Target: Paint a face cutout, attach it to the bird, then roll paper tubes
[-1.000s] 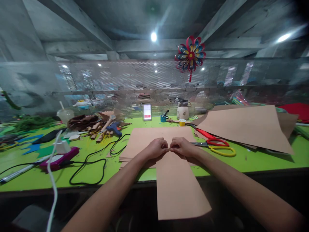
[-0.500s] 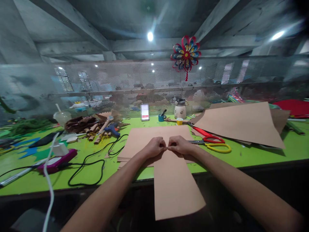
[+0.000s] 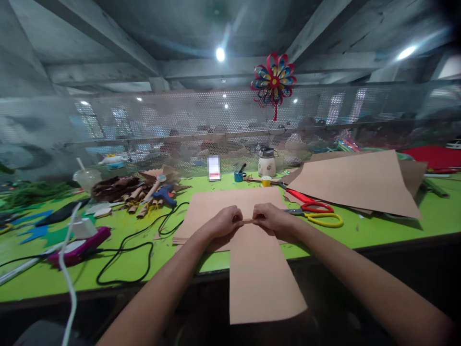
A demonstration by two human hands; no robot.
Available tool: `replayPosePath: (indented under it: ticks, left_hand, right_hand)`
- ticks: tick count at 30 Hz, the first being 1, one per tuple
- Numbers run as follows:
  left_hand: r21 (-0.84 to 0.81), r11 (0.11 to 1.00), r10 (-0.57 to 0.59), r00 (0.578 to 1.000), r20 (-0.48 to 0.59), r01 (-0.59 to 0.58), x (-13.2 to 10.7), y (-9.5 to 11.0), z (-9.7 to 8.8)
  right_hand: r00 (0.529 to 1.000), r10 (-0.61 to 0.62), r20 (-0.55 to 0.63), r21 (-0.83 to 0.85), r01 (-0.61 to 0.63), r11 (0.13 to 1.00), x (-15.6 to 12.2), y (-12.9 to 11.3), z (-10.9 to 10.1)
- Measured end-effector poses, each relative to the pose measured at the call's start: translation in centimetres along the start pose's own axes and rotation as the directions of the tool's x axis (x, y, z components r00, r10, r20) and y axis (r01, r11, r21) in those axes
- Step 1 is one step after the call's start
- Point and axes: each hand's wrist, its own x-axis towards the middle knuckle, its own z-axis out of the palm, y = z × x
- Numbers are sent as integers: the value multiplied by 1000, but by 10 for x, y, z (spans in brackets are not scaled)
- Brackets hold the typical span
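Observation:
A long tan paper sheet (image 3: 261, 278) lies over a stack of tan sheets (image 3: 219, 204) on the green table (image 3: 378, 230) and hangs off the near edge. My left hand (image 3: 223, 222) and my right hand (image 3: 270, 218) both pinch the far end of this sheet, where a narrow fold shows between them. The two hands sit a short gap apart, fingers closed on the paper.
Red scissors (image 3: 309, 201) and yellow scissors (image 3: 322, 218) lie right of my hands. Larger tan sheets (image 3: 360, 185) rest at the right. A black cable (image 3: 137, 245), blue glue gun (image 3: 163, 194), rolled paper scraps (image 3: 122, 190), a phone (image 3: 213, 168) and a jar (image 3: 266, 163) stand behind and left.
My hands, touching a second ago, have drawn slightly apart along the paper's folded end. The view has shifted a little to the right.

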Motion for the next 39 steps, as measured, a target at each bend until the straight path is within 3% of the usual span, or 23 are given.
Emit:
replayPosePath:
  ticks: [4,8,15,21,29,34,39]
  left_hand:
    - [5,998,55,998,-11,-55,2,-6,4]
    - [6,996,91,996,-14,-91,0,-2,1]
    - [44,995,87,996,29,-88,-5,8,-8]
    - [164,974,154,988,12,-154,-6,10,-6]
    - [432,863,275,961,32,-261,-19,33,-9]
    - [493,833,235,968,91,-249,-28,34,-7]
    - [435,876,180,978,103,-207,-20,32,-13]
  right_hand:
    - [999,12,33,-11,-12,1000,-9,-13,-8]
    - [998,-53,32,-123,57,991,-12,-22,-14]
    - [984,-167,55,-332,175,927,-13,-6,-5]
    - [980,-199,16,-385,190,903,-24,-1,-4]
    - [969,-223,105,-421,247,873,-27,-8,-13]
    - [961,-235,149,-503,278,819,-29,-12,-13]
    - [961,-230,150,-565,275,778,-31,-17,-8]
